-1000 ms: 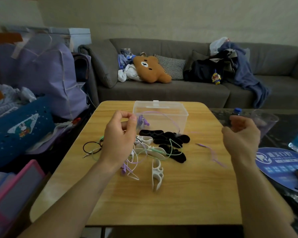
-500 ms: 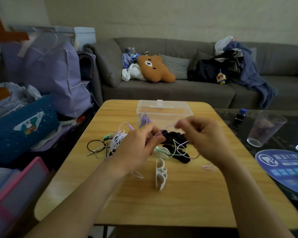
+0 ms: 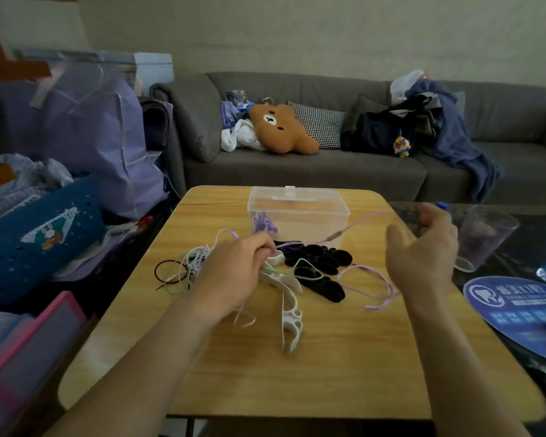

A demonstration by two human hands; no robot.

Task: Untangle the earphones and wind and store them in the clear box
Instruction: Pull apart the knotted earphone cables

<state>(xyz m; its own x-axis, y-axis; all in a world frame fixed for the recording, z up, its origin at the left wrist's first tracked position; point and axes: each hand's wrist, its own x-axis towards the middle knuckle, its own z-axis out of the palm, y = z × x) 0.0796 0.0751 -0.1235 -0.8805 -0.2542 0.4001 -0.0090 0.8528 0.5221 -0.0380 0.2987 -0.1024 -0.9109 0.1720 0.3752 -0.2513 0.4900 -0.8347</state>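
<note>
The purple earphone cable (image 3: pixel 364 223) runs as a taut line across the far part of the table (image 3: pixel 328 373), from the left hand (image 3: pixel 234 272) up and to the right to the right hand (image 3: pixel 423 257), passing in front of the clear box (image 3: pixel 298 212). Its inline remote sits on that span, nearer the right hand. The left hand rests low over the tangle of white and green cords (image 3: pixel 189 266), its grip closed on the bundle where the purple line leaves it; exactly which strands it pins is hidden under the fingers. The right hand is raised at the table's right edge, blurred, fingers curled with the cable leading into them; it appears to pinch the cable, though the contact itself is too smeared to make out. A slack purple loop (image 3: pixel 375 288) lies on the table between the two forearms, beside the black winders (image 3: pixel 319 269) and the white winders (image 3: pixel 289 320). The long axis of the stretched section therefore points from the knot toward the right hand, so further pulling would likely go rightward and away from the left hand, which is the nearer one to the tangle and best placed to hold it down. The box already holds a purple wound set at its left corner.
</note>
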